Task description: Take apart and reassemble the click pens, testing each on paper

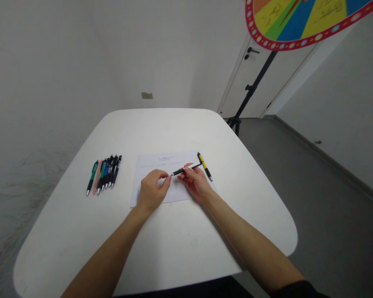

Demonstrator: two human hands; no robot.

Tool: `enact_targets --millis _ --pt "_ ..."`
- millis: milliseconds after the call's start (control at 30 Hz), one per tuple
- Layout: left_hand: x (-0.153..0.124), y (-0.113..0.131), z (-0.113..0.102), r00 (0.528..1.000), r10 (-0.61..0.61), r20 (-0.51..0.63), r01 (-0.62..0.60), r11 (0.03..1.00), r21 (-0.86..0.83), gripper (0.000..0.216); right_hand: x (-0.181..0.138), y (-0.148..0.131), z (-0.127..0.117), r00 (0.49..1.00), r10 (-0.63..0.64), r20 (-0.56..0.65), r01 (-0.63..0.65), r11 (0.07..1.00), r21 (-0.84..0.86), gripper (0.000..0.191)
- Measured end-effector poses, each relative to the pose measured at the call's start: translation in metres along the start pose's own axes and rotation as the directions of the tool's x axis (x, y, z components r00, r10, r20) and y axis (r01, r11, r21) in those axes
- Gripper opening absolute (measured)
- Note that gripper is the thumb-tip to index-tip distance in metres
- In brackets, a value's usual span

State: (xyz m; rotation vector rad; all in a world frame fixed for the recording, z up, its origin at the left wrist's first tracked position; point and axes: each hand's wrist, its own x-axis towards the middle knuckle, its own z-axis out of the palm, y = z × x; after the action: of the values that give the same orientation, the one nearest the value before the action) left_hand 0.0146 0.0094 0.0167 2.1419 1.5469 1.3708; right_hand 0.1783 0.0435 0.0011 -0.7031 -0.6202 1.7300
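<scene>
Spanning the gap between the two hands, a white-and-black pen [178,171] is held at a slight slant over a sheet of paper [180,195]. Its barrel is gripped by the thumb and fingers of the right hand [199,185]; its pointed end is pinched between the thumb and index finger of the left hand [153,190]. The remaining left fingers are curled and mostly hidden.

A yellow-and-black pen [204,166] is seen along the right edge of the paper, just beside the right hand. The rear end of the held pen is seen close to it; whether the two are touching cannot be told. Faint lines of text are borne by the paper, too small to be read.

To the left, well apart from the hands, a row of pens [105,172] is laid side by side on the white table [186,244]; green, pink, blue and black are noted.

Beyond the table, a multicoloured wheel [298,25] is supported on a black stand [256,83].
</scene>
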Motion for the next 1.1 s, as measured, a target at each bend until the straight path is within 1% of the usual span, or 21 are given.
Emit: enact_targets --millis 233,333,433,567,633,733,800,867,1033,1100 --pt "-0.001 -0.004 0.004 0.996 0.079 -0.046 -0.076 0.996 0.052 0.010 0.000 0.001 0.000 1.000 0.008 0.007 -0.008 1.000 -0.007 0.034" --pt "-0.002 -0.005 0.006 0.994 0.101 -0.050 -0.099 0.994 0.049 0.009 0.000 0.001 -0.001 1.000 0.012 0.010 -0.012 1.000 -0.013 0.032" --pt "-0.001 -0.008 0.002 0.993 0.112 -0.033 -0.110 0.993 0.039 0.010 0.000 0.001 -0.001 1.000 0.016 0.020 -0.015 1.000 -0.022 0.032" --pt "0.005 -0.023 -0.017 0.990 0.116 0.084 -0.121 0.991 0.058 0.027 0.001 0.000 -0.002 1.000 -0.003 0.008 0.003 1.000 -0.003 0.032" --pt "0.009 -0.032 -0.028 0.986 0.053 0.159 -0.071 0.992 0.108 0.030 0.001 0.000 -0.003 1.000 -0.015 -0.012 0.015 1.000 0.014 0.032" --pt "0.012 -0.043 -0.040 0.957 -0.067 0.284 -0.004 0.970 0.242 0.020 0.002 0.000 -0.005 1.000 -0.019 -0.025 0.020 0.999 0.025 0.031" --pt "0.012 -0.047 -0.043 0.927 -0.134 0.349 0.015 0.946 0.325 0.020 0.003 0.000 -0.005 1.000 -0.019 -0.024 0.020 0.999 0.027 0.030" --pt "0.012 -0.048 -0.042 0.903 -0.168 0.395 0.018 0.934 0.356 0.023 0.003 0.000 -0.005 1.000 -0.021 -0.023 0.022 0.999 0.030 0.030" --pt "0.010 -0.045 -0.038 0.884 -0.179 0.431 0.017 0.936 0.352 0.032 0.003 -0.001 -0.004 0.999 -0.025 -0.024 0.025 0.999 0.022 0.031" --pt "0.010 -0.044 -0.037 0.873 -0.180 0.453 0.002 0.931 0.366 0.032 0.002 -0.001 -0.004 0.999 -0.024 -0.024 0.024 1.000 0.016 0.031"
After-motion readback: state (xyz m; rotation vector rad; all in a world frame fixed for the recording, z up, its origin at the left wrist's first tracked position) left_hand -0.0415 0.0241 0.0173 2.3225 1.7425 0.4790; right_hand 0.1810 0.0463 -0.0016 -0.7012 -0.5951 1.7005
